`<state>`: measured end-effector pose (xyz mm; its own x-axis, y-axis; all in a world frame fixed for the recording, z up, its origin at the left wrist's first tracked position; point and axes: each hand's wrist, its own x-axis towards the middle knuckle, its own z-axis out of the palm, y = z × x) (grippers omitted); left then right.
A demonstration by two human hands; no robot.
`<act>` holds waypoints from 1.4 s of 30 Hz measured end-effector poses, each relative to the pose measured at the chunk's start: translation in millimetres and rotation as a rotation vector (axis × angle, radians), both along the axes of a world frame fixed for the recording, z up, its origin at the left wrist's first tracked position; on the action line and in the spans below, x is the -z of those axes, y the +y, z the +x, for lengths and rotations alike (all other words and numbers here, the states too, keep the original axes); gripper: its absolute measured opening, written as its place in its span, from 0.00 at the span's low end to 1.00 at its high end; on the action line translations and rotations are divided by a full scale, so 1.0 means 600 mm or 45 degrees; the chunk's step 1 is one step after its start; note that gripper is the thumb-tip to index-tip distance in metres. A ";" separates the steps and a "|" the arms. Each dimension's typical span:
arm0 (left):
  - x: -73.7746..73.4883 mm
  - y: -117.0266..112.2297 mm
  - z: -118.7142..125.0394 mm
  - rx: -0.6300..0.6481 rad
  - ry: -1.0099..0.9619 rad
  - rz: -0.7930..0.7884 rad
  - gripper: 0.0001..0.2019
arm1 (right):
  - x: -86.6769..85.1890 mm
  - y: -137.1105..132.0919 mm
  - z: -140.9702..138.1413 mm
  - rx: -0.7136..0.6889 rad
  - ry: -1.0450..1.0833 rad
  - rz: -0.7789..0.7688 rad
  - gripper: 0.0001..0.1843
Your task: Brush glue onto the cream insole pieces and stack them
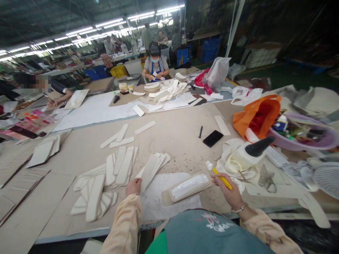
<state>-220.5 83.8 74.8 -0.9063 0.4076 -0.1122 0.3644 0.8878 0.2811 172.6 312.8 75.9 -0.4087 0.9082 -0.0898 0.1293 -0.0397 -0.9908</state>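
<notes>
My right hand [227, 188] is closed round a yellow-handled brush [220, 176] with a white-coated tip, held just right of a glue-covered strip piece [188, 186] lying on a white sheet [161, 197]. My left hand [134, 186] is pinched on the near end of a pale strip [148, 173] from a fanned stack. More cream strips [120, 167] lie in overlapping piles to the left, on the brown worktable [180, 137].
A white glue bottle with a black nozzle [254, 150] lies at right, by scissors [266, 178]. A black phone [213, 138] and pen [200, 131] sit mid-table. An orange bag [258, 113] and purple basin [317, 137] stand far right. Other people work at the far tables.
</notes>
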 end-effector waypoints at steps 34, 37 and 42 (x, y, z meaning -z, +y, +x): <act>0.005 0.032 0.287 -0.224 -1.307 0.638 0.22 | 0.027 0.000 -0.006 -0.148 -0.423 0.412 0.13; 0.023 0.047 0.282 -0.291 -1.196 0.629 0.18 | 0.038 0.009 -0.022 -0.180 -0.424 0.446 0.13; 0.045 0.065 0.274 -0.302 -1.035 0.558 0.17 | 0.060 0.027 -0.037 -0.209 -0.495 0.515 0.11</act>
